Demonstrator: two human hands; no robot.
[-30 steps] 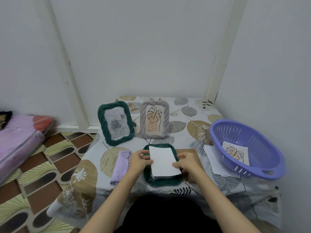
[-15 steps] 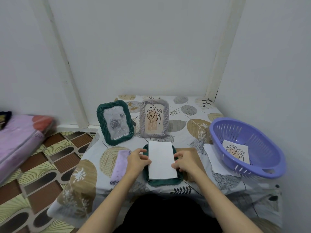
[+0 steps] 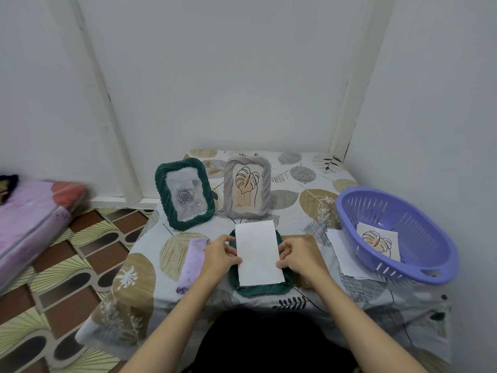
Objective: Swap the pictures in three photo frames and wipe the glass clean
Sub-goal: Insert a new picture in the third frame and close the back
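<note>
White paper [image 3: 258, 253], blank side up, lay over the back of a dark green frame [image 3: 259, 288] lying face down on the table [image 3: 295, 211], and both hands pinched it: the left hand [image 3: 220, 255] closed on its left edge, the right hand [image 3: 298, 254] on its right edge. Just left of that grip lay a lilac cloth [image 3: 192, 261]. Beyond the grip stood a second green frame [image 3: 184, 193] with a grey rose picture and a grey frame [image 3: 247, 187] with a leaf drawing. Right of the grip, a purple basket [image 3: 430, 265] held another leaf print [image 3: 379, 240], with loose sheets [image 3: 341, 254] beside it. Judging by this, the task was at the third frame's swap, with its closing and wiping probably still ahead.
</note>
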